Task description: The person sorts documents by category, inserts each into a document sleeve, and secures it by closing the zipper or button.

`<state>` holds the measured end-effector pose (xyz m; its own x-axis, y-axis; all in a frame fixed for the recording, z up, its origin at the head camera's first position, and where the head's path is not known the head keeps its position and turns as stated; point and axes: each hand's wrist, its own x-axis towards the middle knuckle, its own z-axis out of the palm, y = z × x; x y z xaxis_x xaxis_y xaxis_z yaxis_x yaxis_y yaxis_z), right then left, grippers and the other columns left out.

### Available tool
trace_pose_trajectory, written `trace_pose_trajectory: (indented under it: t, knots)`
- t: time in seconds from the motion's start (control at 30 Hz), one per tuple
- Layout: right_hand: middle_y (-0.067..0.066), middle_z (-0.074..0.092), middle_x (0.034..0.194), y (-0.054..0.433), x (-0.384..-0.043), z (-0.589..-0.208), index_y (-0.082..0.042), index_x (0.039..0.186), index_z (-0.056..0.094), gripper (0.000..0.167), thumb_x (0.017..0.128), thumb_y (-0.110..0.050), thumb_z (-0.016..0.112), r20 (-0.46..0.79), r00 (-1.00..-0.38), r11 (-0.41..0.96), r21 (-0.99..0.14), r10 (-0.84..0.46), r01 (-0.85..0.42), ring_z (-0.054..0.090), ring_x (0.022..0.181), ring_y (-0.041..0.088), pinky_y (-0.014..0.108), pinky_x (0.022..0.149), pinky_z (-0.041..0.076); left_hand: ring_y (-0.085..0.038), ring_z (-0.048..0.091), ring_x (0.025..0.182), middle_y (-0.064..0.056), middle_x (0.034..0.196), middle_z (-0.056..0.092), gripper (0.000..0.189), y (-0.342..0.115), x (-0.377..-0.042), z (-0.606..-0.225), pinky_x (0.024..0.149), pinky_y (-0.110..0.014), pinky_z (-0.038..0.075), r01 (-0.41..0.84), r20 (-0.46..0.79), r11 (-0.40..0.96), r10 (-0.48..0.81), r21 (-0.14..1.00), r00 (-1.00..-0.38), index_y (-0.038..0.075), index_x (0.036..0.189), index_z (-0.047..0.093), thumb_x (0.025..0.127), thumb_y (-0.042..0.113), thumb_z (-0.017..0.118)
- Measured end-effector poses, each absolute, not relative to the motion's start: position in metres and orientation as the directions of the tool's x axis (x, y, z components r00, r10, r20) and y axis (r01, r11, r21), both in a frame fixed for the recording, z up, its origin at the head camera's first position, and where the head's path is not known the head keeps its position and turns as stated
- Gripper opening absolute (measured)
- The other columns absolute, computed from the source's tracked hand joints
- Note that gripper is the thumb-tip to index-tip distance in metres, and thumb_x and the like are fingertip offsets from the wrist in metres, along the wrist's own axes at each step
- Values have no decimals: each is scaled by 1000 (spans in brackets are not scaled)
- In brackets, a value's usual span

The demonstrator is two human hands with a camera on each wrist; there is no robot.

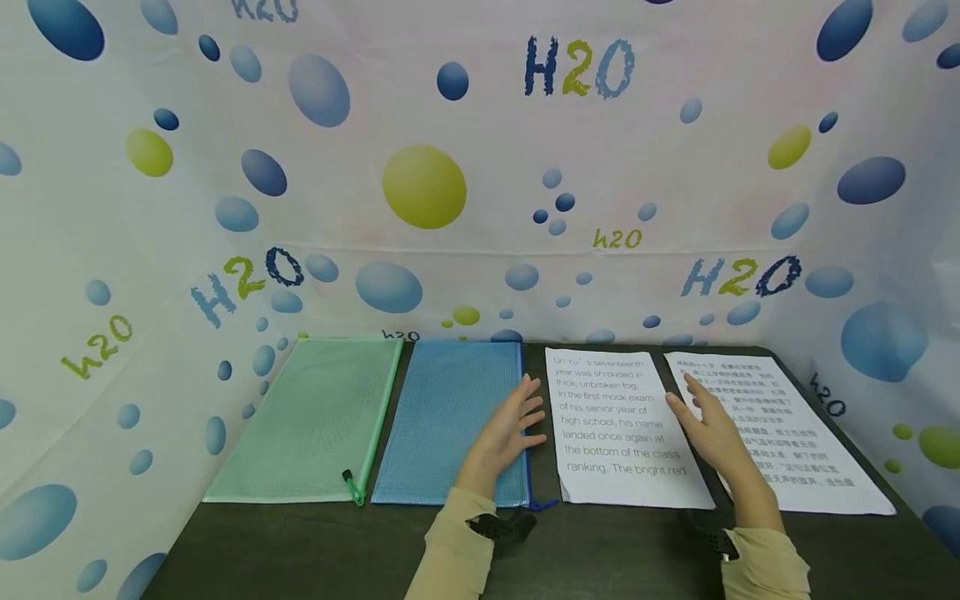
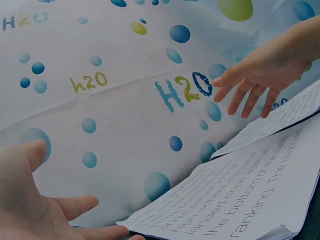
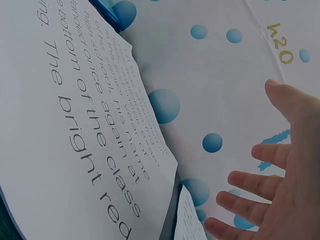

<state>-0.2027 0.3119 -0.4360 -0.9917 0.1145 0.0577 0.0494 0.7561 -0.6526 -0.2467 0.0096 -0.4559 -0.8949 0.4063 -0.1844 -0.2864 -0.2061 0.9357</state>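
My left hand (image 1: 501, 433) hovers over the right edge of a blue mesh zip pouch (image 1: 450, 417), fingers spread and nothing held. Right of it lies a stack of paper with large English print (image 1: 626, 429); in the left wrist view its curling near corner shows. My right hand (image 1: 716, 429) is held over the gap between that stack and a second stack with Chinese print (image 1: 787, 433). Its fingers are apart and hold nothing, as the right wrist view also shows. Both palms face inward across the English pages. At the far left lies a green mesh zip pouch (image 1: 315, 425).
The dark tabletop (image 1: 322, 550) carries the pouches and stacks side by side in a row. A white curtain with blue and green dots and H2O lettering (image 1: 487, 125) stands behind and at both sides. A green zip pull (image 1: 352, 487) hangs at the green pouch's near corner.
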Motion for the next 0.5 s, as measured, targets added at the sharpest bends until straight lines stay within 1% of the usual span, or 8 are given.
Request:
trace_pose_trajectory:
  t: [0.17, 0.23, 0.3, 0.4, 0.5]
  knots:
    - [37, 18, 153, 314, -203, -435, -1, 155, 6, 80, 101, -55, 30, -50, -991, 718, -685, 126, 126, 23, 137, 59, 71, 104, 29, -46, 21, 146, -24, 160, 18, 88, 12, -248, -460, 109, -64, 31, -313, -207, -204, 418, 928, -885, 16, 155, 25, 89, 73, 41]
    - [36, 15, 154, 320, -208, -441, -3, 155, 4, 83, 100, -59, 28, -98, -987, 691, -706, 124, 157, 20, 139, 59, 71, 105, 27, -46, 22, 145, -25, 159, 18, 89, 12, -249, -461, 109, -64, 32, -330, -219, -209, 422, 921, -880, 16, 154, 26, 88, 73, 43]
    - [35, 14, 156, 330, -216, -457, -5, 156, 3, 86, 98, -63, 27, -123, -983, 675, -715, 134, 181, 18, 139, 59, 71, 105, 27, -46, 23, 145, -25, 159, 19, 89, 13, -250, -463, 108, -63, 34, -349, -236, -211, 426, 913, -873, 16, 154, 28, 88, 73, 44]
    - [34, 13, 156, 350, -233, -488, -7, 156, 1, 89, 96, -68, 24, -150, -977, 660, -721, 150, 212, 20, 139, 59, 71, 105, 28, -45, 25, 145, -26, 158, 20, 88, 15, -251, -465, 107, -61, 37, -370, -254, -208, 433, 906, -865, 15, 153, 29, 88, 72, 45]
    - [35, 18, 155, 359, -241, -505, -6, 156, 3, 91, 95, -70, 23, -156, -975, 657, -720, 160, 223, 30, 136, 57, 66, 101, 38, -44, 27, 144, -27, 158, 21, 87, 16, -251, -466, 104, -59, 41, -382, -265, -209, 433, 900, -862, 13, 153, 30, 89, 71, 45]
